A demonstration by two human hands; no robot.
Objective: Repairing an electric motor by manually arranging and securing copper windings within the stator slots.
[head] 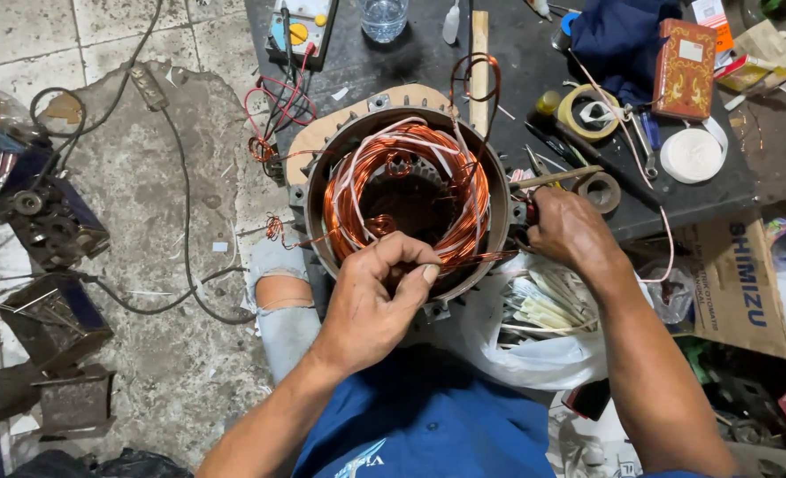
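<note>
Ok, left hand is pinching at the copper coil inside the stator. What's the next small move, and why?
Probably tuck the pinched strands down with the left hand. The copper coil bulges above the stator housing at its near edge, and loose strands stick out sideways towards the right hand, which rests at the rim.

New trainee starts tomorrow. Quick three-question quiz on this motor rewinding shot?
1. True or false: the left hand pinches copper wire at the near rim of the motor housing.
2. Which is at the right hand? A) water bottle B) red-handled tool C) red book
3. Fill in: the copper coils are laced with ____ sleeving.

Key: 1 true; 2 B; 3 white
</note>
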